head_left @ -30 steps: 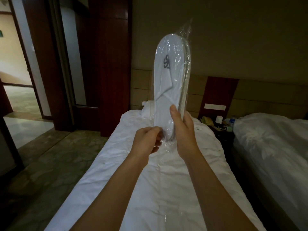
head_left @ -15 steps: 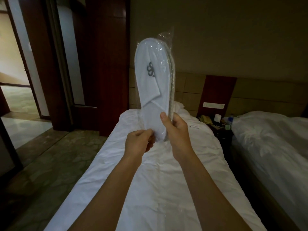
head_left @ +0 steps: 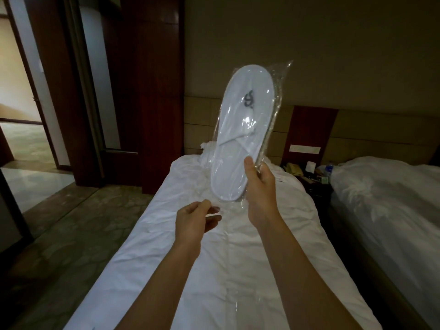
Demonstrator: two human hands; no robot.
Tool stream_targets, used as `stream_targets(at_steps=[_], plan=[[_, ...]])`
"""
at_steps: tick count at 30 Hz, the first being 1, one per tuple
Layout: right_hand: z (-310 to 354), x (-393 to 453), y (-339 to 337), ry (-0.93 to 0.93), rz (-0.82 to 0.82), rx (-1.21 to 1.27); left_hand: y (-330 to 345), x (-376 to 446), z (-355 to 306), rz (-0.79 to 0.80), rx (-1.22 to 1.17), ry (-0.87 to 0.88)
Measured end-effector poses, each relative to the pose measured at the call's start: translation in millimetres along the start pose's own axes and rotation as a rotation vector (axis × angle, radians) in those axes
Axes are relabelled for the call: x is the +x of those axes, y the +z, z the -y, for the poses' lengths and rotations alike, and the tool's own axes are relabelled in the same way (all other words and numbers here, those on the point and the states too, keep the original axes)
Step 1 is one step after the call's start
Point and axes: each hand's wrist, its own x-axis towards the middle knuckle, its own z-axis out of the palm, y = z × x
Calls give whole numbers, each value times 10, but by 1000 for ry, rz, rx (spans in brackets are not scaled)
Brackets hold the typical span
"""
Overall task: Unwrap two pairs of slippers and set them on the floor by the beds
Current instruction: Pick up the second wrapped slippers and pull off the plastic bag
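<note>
A pair of white slippers (head_left: 238, 139) with a dark logo stands upright in a clear plastic wrapper (head_left: 279, 91), held in the air above the near bed (head_left: 214, 270). My right hand (head_left: 259, 186) grips the pack at its lower right edge, thumb on the front. Lower and to the left, my left hand (head_left: 195, 217) pinches the loose bottom corner of the wrapper between thumb and fingers. A second white pack lies at the head of the bed, mostly hidden behind the held pack.
A second bed (head_left: 392, 198) stands on the right. Between the beds a dark nightstand (head_left: 312, 179) carries a phone, a cup and a bottle. Patterned carpet (head_left: 71, 234) runs along the left, leading to a wooden doorway (head_left: 59, 91).
The pack has tilted to the right and turned its face toward me. My left hand has dropped down and left, pulling the wrapper's bottom corner away from the slippers.
</note>
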Motion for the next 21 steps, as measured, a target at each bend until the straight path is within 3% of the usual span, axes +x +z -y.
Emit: stream_targets(at_steps=[4, 8, 14, 19, 21], plan=[[68, 37, -47, 17, 7, 68, -23, -7, 89, 82, -10, -31], [96, 74, -92, 25, 11, 99, -86, 75, 125, 244, 144, -82], [159, 99, -129, 82, -28, 186, -283, 181, 148, 350, 367, 16], [194, 114, -242, 116, 40, 207, -393, 382, -167, -7, 191, 65], [209, 128, -266, 129, 79, 182, -348, 400, -507, 39, 143, 214]])
